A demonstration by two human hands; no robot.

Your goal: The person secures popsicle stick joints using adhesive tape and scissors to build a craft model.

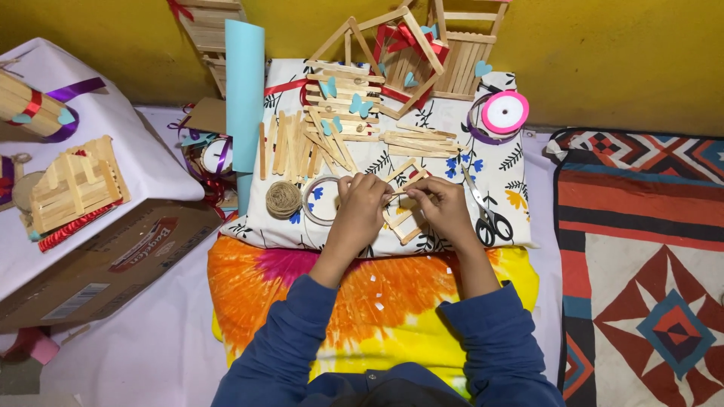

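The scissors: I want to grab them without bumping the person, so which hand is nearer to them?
Right. The right hand is just left of the scissors, nearly touching them; the left hand is farther left, beyond it.

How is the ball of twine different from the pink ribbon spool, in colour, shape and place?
The ball of twine is dull brown and rough, while the pink ribbon spool is bright pink with a white centre. The twine is a wound ball; the spool is a flat disc. The twine lies beside the left hand; the spool lies farther away, beyond the right hand. Both rest on the flowered cloth.
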